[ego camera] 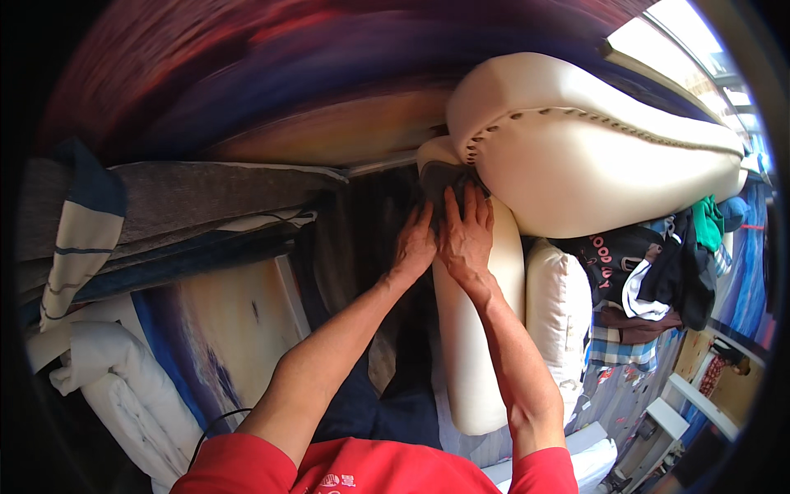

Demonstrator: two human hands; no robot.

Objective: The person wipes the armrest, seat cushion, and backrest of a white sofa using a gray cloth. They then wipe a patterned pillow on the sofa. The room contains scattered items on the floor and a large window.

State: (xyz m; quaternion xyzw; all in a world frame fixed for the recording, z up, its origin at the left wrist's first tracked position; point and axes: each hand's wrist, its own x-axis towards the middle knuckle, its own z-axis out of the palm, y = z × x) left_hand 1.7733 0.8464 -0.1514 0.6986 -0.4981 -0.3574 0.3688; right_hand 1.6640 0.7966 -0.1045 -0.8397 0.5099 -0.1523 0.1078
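Note:
My left hand point(416, 246) and my right hand point(467, 238) are side by side, fingers stretched forward over a dark grey piece of material point(439, 176), probably cloth. Both thumbs are out of sight, so I cannot tell whether either hand grips it. The material lies at the end of a long cream padded piece point(469, 370), which runs back under my right forearm. Just beyond my right fingers, a large cream upholstered piece point(592, 173) with a row of dark gathers along its seam leans at an angle.
A white cushion point(555, 302) stands beside the padded piece, near a pile of clothes point(654, 272). To the left are a grey and blue padded edge point(216, 204) and rolled white bedding point(123, 395). A painted wall point(308, 80) rises ahead; a window point(673, 55) is at upper right.

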